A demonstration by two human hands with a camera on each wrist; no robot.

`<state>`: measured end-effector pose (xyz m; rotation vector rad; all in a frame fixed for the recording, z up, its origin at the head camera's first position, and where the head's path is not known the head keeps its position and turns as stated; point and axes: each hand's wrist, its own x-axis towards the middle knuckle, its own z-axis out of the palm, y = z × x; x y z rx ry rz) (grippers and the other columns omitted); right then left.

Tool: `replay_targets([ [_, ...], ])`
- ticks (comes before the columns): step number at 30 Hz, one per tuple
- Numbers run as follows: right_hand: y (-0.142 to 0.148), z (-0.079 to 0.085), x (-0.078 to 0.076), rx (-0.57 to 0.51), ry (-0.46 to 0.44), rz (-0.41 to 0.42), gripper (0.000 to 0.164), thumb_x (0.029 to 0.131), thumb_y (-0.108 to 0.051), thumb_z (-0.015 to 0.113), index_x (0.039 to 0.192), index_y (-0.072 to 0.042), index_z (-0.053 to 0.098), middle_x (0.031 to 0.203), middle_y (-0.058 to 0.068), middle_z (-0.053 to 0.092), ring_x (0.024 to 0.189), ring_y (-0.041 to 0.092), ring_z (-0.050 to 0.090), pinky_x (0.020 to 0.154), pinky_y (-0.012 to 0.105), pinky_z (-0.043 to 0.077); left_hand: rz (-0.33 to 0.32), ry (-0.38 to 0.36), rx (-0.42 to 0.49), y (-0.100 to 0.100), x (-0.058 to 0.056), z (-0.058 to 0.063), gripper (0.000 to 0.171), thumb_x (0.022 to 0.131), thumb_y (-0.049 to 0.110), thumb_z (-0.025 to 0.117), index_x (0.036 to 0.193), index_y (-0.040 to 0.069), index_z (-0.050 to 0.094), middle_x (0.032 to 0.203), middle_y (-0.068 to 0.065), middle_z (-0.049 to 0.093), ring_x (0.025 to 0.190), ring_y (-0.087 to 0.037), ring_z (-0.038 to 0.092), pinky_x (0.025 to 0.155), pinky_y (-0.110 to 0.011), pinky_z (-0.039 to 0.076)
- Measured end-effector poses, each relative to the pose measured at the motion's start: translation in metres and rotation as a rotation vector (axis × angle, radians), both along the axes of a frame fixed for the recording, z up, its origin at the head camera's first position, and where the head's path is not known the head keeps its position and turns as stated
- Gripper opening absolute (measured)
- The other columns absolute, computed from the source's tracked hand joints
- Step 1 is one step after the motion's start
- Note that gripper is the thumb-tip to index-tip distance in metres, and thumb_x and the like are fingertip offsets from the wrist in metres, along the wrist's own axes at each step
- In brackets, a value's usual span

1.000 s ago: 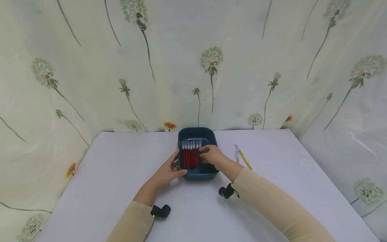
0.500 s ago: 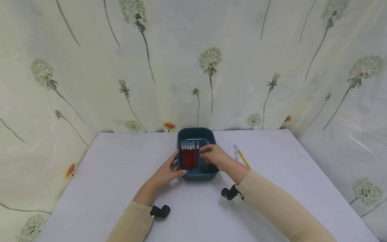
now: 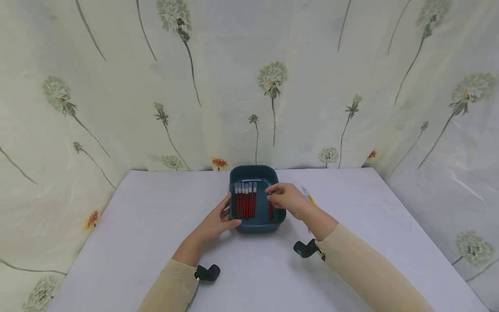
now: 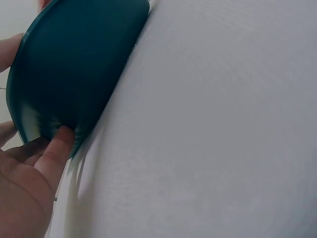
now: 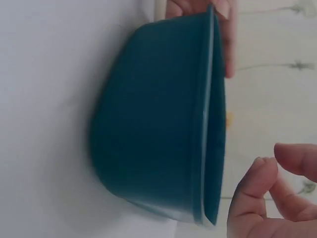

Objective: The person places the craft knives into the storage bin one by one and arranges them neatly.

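A dark teal plastic bin [image 3: 258, 228] stands on the table. Its left side is gripped by my left hand [image 3: 213, 223], thumb at the near rim and fingers [image 4: 57, 151] against the outer wall. Several slim red pens [image 3: 244, 206] with clear caps lie side by side along the bin's left half. Apart from them, a single red pen [image 3: 270, 211] lies near the right wall. Over that pen's upper part hovers my right hand [image 3: 290, 200]. In the right wrist view its thumb and fingers [image 5: 257, 183] are beyond the rim, loosely bent, with nothing visible between them.
Right of the bin lies a yellow pen [image 3: 312, 199] with a clear end, partly hidden behind the right forearm. The white table [image 3: 163, 203] ends at a flower-patterned curtain [image 3: 218, 130] behind and at the sides.
One red pen has been shifted rightward, away from the row, to the bin's right side. My right hand has moved right and come off it. My left hand has stayed put.
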<state>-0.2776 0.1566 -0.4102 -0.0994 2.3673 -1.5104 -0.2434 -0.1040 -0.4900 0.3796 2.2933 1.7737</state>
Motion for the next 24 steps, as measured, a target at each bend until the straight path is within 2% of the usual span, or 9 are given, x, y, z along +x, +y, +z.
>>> replay_targets([
  [6, 0.017, 0.008, 0.005, 0.053, 0.046, 0.021, 0.03, 0.099, -0.011, 0.06, 0.128, -0.004, 0.063, 0.115, 0.021, 0.063, 0.103, 0.037, 0.061, 0.088, 0.033, 0.056, -0.004, 0.002, -0.027, -0.001, -0.003, -0.004, 0.096, 0.09, 0.016, 0.076, 0.162, 0.015, 0.013, 0.165, -0.018, 0.019, 0.147, -0.039, 0.03, 0.114, -0.046, 0.034],
  [13, 0.037, 0.015, 0.014, 0.121, 0.087, 0.018, 0.029, 0.099, -0.011, 0.063, 0.126, -0.003, 0.064, 0.107, 0.016, 0.061, 0.094, 0.029, 0.062, 0.089, 0.037, 0.056, -0.001, 0.002, -0.024, -0.001, -0.002, -0.004, 0.096, 0.09, 0.016, 0.077, 0.162, 0.016, 0.013, 0.165, -0.017, 0.019, 0.146, -0.039, 0.03, 0.114, -0.046, 0.034],
  [24, 0.074, 0.005, 0.025, 0.205, 0.172, -0.021, 0.028, 0.099, -0.014, 0.063, 0.124, -0.002, 0.063, 0.112, 0.016, 0.063, 0.1, 0.036, 0.063, 0.088, 0.043, 0.056, 0.005, 0.006, -0.033, -0.001, -0.003, -0.006, 0.096, 0.09, 0.017, 0.077, 0.162, 0.015, 0.014, 0.164, -0.018, 0.021, 0.146, -0.039, 0.03, 0.114, -0.046, 0.035],
])
